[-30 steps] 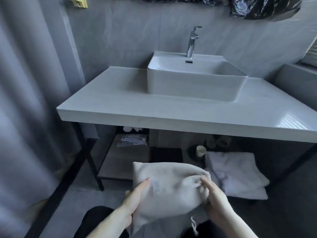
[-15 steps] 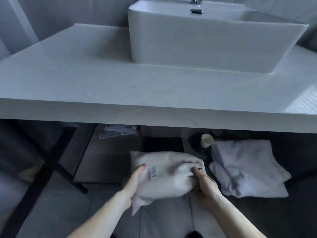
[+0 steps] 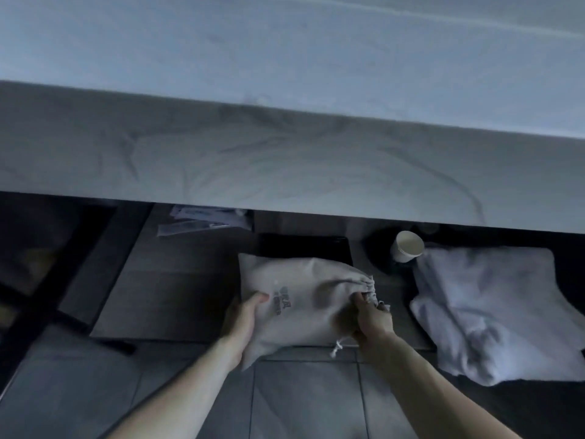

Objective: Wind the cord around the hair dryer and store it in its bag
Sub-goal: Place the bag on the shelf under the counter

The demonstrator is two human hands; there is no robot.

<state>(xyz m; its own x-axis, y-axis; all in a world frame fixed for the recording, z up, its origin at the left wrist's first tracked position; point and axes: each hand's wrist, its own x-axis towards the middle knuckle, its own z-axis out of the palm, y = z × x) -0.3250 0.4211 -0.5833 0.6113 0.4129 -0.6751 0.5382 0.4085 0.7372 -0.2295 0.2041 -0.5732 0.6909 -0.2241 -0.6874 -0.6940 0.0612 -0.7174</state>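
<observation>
A beige cloth drawstring bag with dark printed lettering bulges as if full and lies at the front of the low wooden shelf under the counter. My left hand grips its left lower side. My right hand holds the gathered, cinched mouth at its right end. A knotted drawstring end dangles below the bag. The hair dryer and its cord are hidden from view.
The thick grey countertop hangs low overhead across the whole view. A paper cup and a folded white towel lie to the right of the bag. Flat packets rest at the shelf's back. A black frame leg crosses the left.
The view has dropped and moved in under the counter, so the sink is out of sight. Both hands have carried the bag forward and down onto the low shelf.
</observation>
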